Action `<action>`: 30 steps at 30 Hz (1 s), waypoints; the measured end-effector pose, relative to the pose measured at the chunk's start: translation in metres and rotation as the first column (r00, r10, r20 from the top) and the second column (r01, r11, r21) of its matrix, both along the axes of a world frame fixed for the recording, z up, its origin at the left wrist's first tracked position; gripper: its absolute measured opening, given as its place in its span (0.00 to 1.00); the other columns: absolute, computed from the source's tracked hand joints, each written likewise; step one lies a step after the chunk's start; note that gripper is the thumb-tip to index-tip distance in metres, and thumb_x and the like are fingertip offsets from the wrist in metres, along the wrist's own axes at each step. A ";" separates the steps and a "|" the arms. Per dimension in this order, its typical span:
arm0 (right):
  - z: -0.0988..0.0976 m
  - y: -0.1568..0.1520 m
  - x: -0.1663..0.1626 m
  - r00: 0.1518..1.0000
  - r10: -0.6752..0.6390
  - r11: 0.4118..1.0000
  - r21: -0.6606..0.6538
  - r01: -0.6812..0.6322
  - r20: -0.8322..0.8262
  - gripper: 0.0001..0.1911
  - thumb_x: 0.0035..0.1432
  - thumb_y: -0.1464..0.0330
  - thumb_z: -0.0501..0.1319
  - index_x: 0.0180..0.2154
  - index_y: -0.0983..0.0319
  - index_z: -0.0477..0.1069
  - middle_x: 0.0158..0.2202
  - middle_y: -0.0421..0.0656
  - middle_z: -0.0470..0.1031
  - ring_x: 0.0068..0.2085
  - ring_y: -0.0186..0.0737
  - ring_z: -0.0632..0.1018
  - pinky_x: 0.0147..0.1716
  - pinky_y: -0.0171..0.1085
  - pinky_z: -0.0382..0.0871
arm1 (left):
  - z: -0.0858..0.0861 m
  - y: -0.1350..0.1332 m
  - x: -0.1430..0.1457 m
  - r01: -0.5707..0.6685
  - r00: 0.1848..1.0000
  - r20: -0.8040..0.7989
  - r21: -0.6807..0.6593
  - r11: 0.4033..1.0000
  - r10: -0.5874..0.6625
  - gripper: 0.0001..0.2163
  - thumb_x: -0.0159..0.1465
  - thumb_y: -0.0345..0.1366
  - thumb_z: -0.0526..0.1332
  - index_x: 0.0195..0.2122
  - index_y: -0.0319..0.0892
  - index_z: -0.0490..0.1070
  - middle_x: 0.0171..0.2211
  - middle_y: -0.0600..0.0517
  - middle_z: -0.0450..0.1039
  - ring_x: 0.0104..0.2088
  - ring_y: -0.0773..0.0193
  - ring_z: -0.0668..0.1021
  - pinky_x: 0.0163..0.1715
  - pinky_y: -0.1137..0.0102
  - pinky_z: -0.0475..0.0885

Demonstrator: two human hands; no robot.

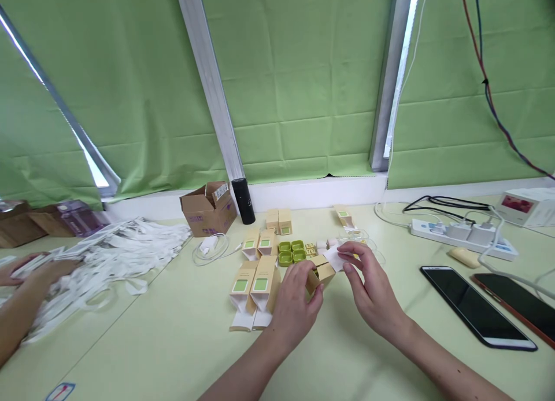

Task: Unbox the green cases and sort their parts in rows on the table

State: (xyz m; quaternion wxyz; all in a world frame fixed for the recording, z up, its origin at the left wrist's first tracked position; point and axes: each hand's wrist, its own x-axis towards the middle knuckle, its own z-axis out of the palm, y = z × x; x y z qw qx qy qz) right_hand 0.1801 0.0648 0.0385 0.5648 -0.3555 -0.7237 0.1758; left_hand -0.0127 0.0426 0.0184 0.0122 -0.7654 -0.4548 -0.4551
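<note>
My left hand [298,300] is closed around a small tan carton [321,271], holding it just above the pale green table [182,337]. My right hand [373,285] pinches the carton's white end flap [335,257] between thumb and fingers. Just left of my hands lie two open tan cartons with green labels [255,285]. Beyond them more tan cartons [259,243] stand beside green plastic cases [291,253].
Another person's hands [32,273] at far left handle a heap of white strips [108,253]. A small cardboard box [208,209] and a black cylinder [243,200] stand at the back. Two phones [477,305] and a power strip [463,234] lie to the right.
</note>
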 end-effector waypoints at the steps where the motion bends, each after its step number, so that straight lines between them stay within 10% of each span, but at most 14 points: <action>1: 0.000 0.000 0.000 1.000 0.000 1.000 -0.011 -0.001 -0.007 0.13 0.75 0.63 0.51 0.58 0.55 0.63 0.56 0.50 0.70 0.56 0.48 0.76 0.58 0.56 0.76 | 0.001 0.000 0.000 0.007 1.000 0.000 -0.003 1.000 -0.007 0.16 0.67 0.28 0.61 0.55 0.46 0.65 0.47 0.47 0.76 0.47 0.56 0.79 0.46 0.58 0.78; 9: -0.001 -0.006 -0.001 0.994 -0.008 1.000 0.003 0.008 0.107 0.14 0.75 0.65 0.51 0.59 0.54 0.63 0.55 0.48 0.75 0.58 0.49 0.77 0.56 0.53 0.76 | -0.004 0.003 -0.001 0.006 1.000 0.017 -0.063 0.998 -0.005 0.33 0.66 0.29 0.63 0.71 0.49 0.54 0.58 0.44 0.74 0.57 0.52 0.78 0.53 0.53 0.77; 30: 0.000 -0.003 -0.003 0.987 -0.004 0.992 0.127 -0.017 0.163 0.10 0.69 0.74 0.56 0.48 0.56 0.66 0.40 0.44 0.73 0.37 0.43 0.78 0.38 0.43 0.76 | -0.001 0.001 0.000 -0.047 0.998 0.031 -0.039 0.998 0.048 0.37 0.61 0.24 0.64 0.71 0.49 0.54 0.51 0.46 0.75 0.50 0.52 0.79 0.49 0.55 0.78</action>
